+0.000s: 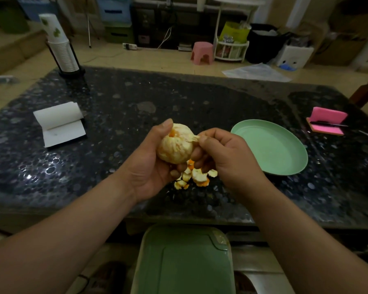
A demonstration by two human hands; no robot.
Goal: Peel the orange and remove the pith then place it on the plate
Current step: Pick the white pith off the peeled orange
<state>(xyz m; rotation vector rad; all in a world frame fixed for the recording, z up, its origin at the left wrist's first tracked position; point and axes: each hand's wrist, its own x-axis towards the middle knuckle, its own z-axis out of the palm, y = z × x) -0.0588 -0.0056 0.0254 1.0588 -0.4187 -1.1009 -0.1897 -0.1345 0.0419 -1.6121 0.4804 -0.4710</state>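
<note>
The left hand (pixel 151 162) is cradling the peeled orange (pixel 175 144) above the peel scraps (pixel 197 177) while the right hand (pixel 223 153) is pinching a pith strip (pixel 194 138), best pulled slowly along the segments, with the plate (pixel 285 166) waiting just beyond the right hand.

Peeled, pith-covered orange (pixel 175 145) beside empty green plate (pixel 270 147).

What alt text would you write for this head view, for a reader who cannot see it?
A left hand holds a peeled orange over a dark table while the right hand pinches a strip of pith. Peel scraps lie beneath; a green plate sits empty at right.
</note>
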